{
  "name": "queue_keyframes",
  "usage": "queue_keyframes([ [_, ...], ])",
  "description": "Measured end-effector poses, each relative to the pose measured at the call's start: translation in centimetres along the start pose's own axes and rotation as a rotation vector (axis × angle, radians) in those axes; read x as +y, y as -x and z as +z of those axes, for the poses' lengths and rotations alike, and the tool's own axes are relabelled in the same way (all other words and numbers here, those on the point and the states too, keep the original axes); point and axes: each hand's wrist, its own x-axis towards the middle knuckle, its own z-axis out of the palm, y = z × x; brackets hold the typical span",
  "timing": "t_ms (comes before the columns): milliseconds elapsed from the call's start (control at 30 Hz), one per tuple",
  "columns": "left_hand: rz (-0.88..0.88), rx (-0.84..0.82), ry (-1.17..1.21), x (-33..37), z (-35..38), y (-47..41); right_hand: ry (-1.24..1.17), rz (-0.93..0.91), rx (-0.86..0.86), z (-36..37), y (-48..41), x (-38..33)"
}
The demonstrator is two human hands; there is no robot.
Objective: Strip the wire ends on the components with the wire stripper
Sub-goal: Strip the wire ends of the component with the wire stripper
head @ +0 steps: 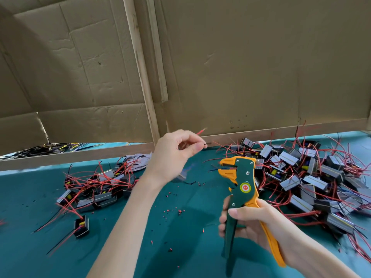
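1. The wire stripper is held nearly upright over the green counter. Its long axis runs top to bottom, with the head up, the jaws facing left and the handles slanting down.
2. The right hand grips both handles, fingers curled round them.
3. A round red-and-yellow sticker on the stripper's body bears two letters, perhaps "BX"; they cannot be read for certain.
4. Up and left of the stripper, the left hand pinches a red wire, its bared tip pointing up-right, and a black wire pointing right.
5. Components with red leads are heaped right of the stripper, and more lie far to its left.
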Motion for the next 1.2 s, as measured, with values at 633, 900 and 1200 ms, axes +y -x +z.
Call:
queue_keyframes([
  [633, 0.056, -0.277, 0.246, 2.2, 7.8, -1.7, -0.082, 0.073, 0.075, -2.0, -1.3, 0.9],
  [900, -0.751, -0.66, -1.173, -6.8, -6.6, 3.5, -0.052, 0.082, 0.068, -1.9, -1.4, 1.0],
  [1200, -0.94, -0.627, -1.174, -10.7, -11.2, 7.2, -0.026, 0.085, 0.07, -1.1, -1.0, 1.0],
])
